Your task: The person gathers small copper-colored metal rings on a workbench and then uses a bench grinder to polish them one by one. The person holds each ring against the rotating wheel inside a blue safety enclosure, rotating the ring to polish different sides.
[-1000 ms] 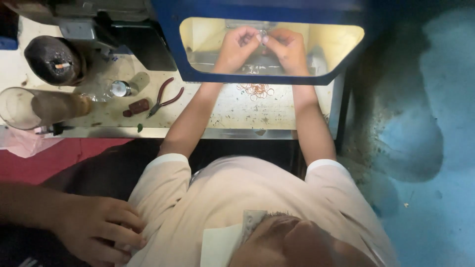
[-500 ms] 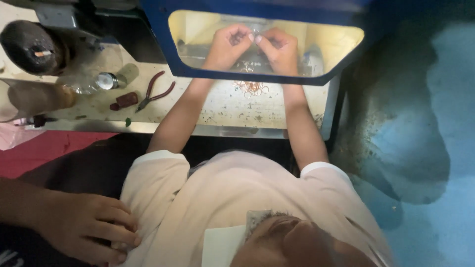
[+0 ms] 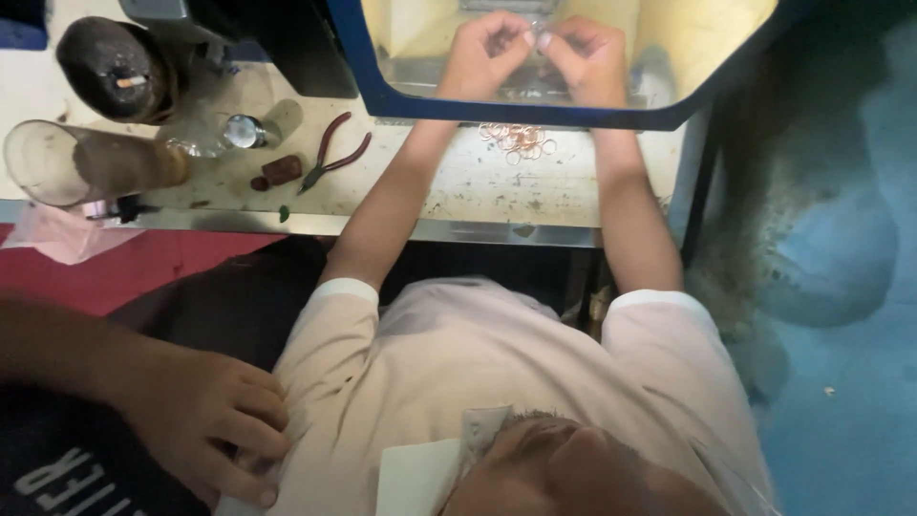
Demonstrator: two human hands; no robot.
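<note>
Left hand (image 3: 487, 48) and right hand (image 3: 581, 50) are working fingertip to fingertip behind the blue-framed window (image 3: 535, 113) of a box on the bench. Fingers of both are curling in tight, thumb meeting forefinger, pinching something very small between them; what that thing is cannot be told at this size. Both hands are reaching in through the box's lit, yellowish interior.

Just outside the frame, between the two forearms, a small heap of thin coppery rings (image 3: 516, 140) is lying loose on the worktop (image 3: 478, 191), which is pale, scuffed and stained.

Containers to the left: a clear glass tumbler (image 3: 86, 164) is lying on its side, cloudy, with brownish matter inside. Behind it a dark rounded pot (image 3: 117, 67) is holding a short pale stick. A small shiny metal cap (image 3: 245, 131) is sitting beside them.

Red-handled pliers (image 3: 330, 153) are lying near a small brown cylinder (image 3: 281, 170).

At lower left another person's hand (image 3: 205, 425) is resting against the worker's pale shirt (image 3: 478, 373). Blue-green mottled floor (image 3: 841, 287) is showing at right.
</note>
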